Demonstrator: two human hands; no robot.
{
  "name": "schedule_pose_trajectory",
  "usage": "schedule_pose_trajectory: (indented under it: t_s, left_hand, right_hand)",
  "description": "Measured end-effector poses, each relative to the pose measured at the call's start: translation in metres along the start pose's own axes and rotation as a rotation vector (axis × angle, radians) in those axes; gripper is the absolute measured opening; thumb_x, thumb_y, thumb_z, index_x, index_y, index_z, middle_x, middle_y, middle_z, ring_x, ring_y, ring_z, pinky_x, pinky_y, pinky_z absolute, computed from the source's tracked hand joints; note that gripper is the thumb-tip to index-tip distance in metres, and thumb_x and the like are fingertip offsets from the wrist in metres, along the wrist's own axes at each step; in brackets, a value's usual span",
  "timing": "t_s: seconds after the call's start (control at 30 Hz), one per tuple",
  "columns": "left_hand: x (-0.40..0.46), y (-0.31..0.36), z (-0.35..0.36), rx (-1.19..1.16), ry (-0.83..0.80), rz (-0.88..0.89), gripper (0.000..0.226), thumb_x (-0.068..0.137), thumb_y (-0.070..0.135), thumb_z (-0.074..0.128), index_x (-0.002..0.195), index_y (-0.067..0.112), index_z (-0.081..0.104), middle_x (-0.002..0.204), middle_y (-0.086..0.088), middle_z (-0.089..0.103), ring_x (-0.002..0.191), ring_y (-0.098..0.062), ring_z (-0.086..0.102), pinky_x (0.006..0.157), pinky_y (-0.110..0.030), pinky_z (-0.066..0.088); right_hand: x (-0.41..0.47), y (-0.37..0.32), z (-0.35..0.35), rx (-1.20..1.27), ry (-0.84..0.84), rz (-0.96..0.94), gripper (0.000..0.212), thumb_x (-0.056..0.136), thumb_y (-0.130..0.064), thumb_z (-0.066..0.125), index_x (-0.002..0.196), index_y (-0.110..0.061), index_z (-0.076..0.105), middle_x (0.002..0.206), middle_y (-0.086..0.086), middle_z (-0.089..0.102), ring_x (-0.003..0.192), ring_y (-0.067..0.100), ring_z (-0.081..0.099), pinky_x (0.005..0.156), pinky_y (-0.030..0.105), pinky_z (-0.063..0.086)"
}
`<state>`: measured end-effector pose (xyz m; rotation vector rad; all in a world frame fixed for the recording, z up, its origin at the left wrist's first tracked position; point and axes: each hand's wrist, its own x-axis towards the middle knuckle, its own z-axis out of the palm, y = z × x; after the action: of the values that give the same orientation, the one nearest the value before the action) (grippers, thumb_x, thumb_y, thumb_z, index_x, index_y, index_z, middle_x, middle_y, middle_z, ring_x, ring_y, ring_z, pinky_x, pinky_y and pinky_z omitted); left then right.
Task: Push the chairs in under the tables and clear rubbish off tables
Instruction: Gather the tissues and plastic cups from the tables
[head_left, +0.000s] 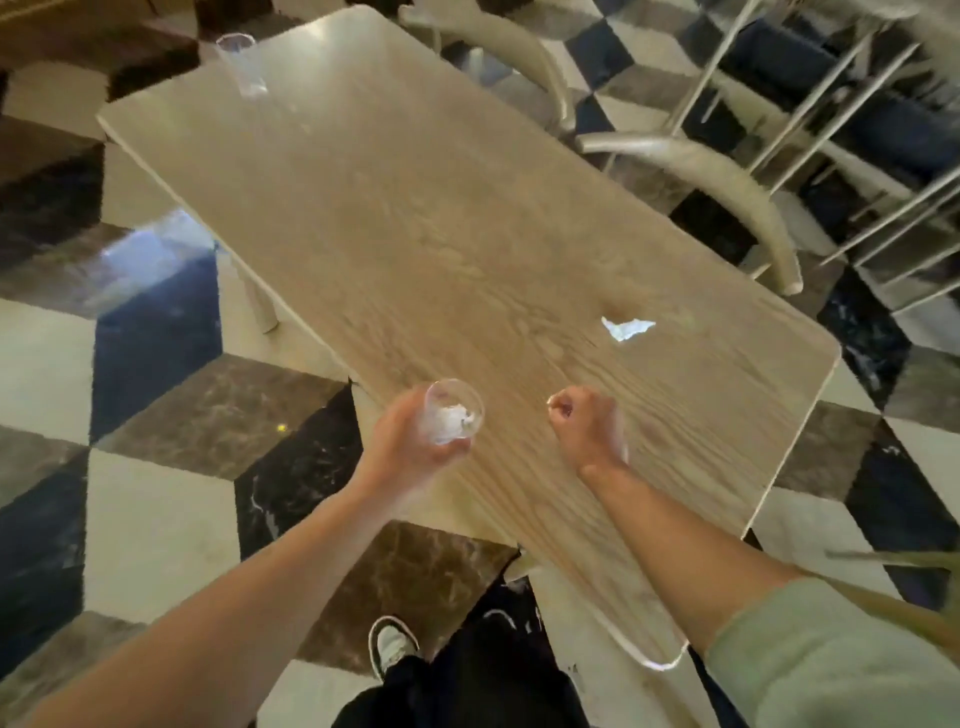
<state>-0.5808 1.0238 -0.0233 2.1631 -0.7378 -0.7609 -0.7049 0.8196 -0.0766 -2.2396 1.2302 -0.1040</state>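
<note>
Two clear cups here: the left hand (410, 441) is wrapped around one cup (453, 411) with white crumpled stuff inside, the other cup (242, 65) sits way off at the table's (415, 218) far corner. Right hand (584, 428) is balled into a fist, maybe pinching something tiny, can't tell. Torn white scrap (627, 328) lies just beyond it. Two chairs (717, 182) crowd the far right edge.
</note>
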Motion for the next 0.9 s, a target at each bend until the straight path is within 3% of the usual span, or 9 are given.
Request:
schedule_pose_trajectory:
  t_s: [0.17, 0.3, 0.4, 0.53, 0.6, 0.7, 0.77, 0.83, 0.9]
  left_hand:
    - [0.102, 0.004, -0.026, 0.056, -0.113, 0.062, 0.057, 0.084, 0.035, 0.082, 0.134, 0.023, 0.057, 0.122, 0.005, 0.062, 0.108, -0.012, 0.058, 0.077, -0.015, 0.04]
    - [0.175, 0.002, -0.04, 0.069, -0.174, 0.1, 0.059, 0.083, 0.038, 0.082, 0.135, 0.025, 0.057, 0.123, 0.007, 0.063, 0.109, -0.012, 0.06, 0.081, -0.021, 0.041]
    - [0.227, 0.002, -0.063, 0.071, -0.228, 0.118, 0.054, 0.082, 0.035, 0.082, 0.131, 0.027, 0.06, 0.119, 0.007, 0.066, 0.108, -0.012, 0.063, 0.088, -0.03, 0.048]
    - [0.283, -0.01, -0.119, 0.089, -0.185, 0.086, 0.054, 0.08, 0.035, 0.082, 0.129, 0.028, 0.061, 0.12, 0.006, 0.067, 0.109, -0.015, 0.063, 0.093, -0.037, 0.051]
    - [0.307, -0.022, -0.157, 0.108, -0.14, 0.051, 0.057, 0.079, 0.037, 0.082, 0.13, 0.027, 0.06, 0.12, 0.005, 0.066, 0.11, -0.018, 0.062, 0.091, -0.037, 0.05]
    - [0.346, -0.061, -0.236, 0.129, -0.103, 0.034, 0.06, 0.075, 0.043, 0.079, 0.13, 0.027, 0.061, 0.116, 0.005, 0.067, 0.107, -0.018, 0.064, 0.089, -0.039, 0.053]
    - [0.372, -0.1, -0.294, 0.133, -0.105, 0.061, 0.053, 0.073, 0.047, 0.074, 0.121, 0.029, 0.063, 0.11, 0.004, 0.069, 0.103, -0.02, 0.067, 0.086, -0.043, 0.055]
    - [0.392, -0.145, -0.349, 0.159, -0.086, 0.079, 0.041, 0.072, 0.049, 0.073, 0.108, 0.032, 0.06, 0.101, 0.007, 0.067, 0.097, -0.021, 0.068, 0.079, -0.044, 0.056]
    - [0.403, -0.177, -0.398, 0.144, -0.097, 0.085, 0.041, 0.075, 0.046, 0.077, 0.109, 0.03, 0.058, 0.103, 0.007, 0.066, 0.099, -0.019, 0.066, 0.082, -0.042, 0.055]
  right_hand:
    - [0.084, -0.004, -0.031, 0.163, 0.45, 0.284, 0.023, 0.08, -0.001, 0.069, 0.103, -0.005, 0.072, 0.1, 0.021, 0.073, 0.093, 0.04, 0.067, 0.079, 0.038, 0.043]
    - [0.134, 0.006, -0.023, 0.085, 0.3, 0.387, 0.034, 0.084, -0.008, 0.076, 0.117, -0.003, 0.068, 0.125, 0.025, 0.06, 0.109, 0.039, 0.062, 0.092, 0.035, 0.044]
    - [0.163, -0.025, -0.002, 0.131, 0.294, 0.349, 0.015, 0.083, -0.005, 0.075, 0.098, -0.003, 0.076, 0.105, 0.019, 0.074, 0.097, 0.037, 0.068, 0.079, 0.033, 0.044]
    - [0.193, -0.152, 0.024, 0.382, 0.172, 0.148, 0.014, 0.082, -0.01, 0.081, 0.086, -0.024, 0.081, 0.066, -0.014, 0.069, 0.056, -0.001, 0.058, 0.058, 0.016, 0.04]
    - [0.21, -0.223, 0.04, 0.571, 0.157, 0.077, 0.014, 0.083, -0.012, 0.082, 0.085, -0.026, 0.08, 0.065, -0.013, 0.07, 0.054, -0.001, 0.054, 0.055, 0.015, 0.042]
    - [0.237, -0.338, 0.078, 0.665, -0.04, -0.088, 0.018, 0.084, -0.009, 0.082, 0.085, -0.028, 0.078, 0.061, -0.015, 0.066, 0.052, 0.0, 0.05, 0.054, 0.016, 0.039]
    - [0.255, -0.415, 0.112, 0.472, -0.162, -0.216, 0.01, 0.084, -0.017, 0.082, 0.09, -0.025, 0.079, 0.067, -0.017, 0.067, 0.057, 0.0, 0.056, 0.059, 0.02, 0.042]
    - [0.266, -0.486, 0.147, 0.247, -0.233, -0.301, 0.014, 0.086, -0.026, 0.079, 0.101, -0.025, 0.081, 0.09, -0.01, 0.078, 0.081, 0.009, 0.069, 0.073, 0.03, 0.05]
    - [0.273, -0.543, 0.169, 0.112, -0.343, -0.331, 0.022, 0.094, -0.03, 0.072, 0.113, -0.027, 0.08, 0.113, -0.006, 0.079, 0.103, 0.015, 0.071, 0.088, 0.035, 0.052]
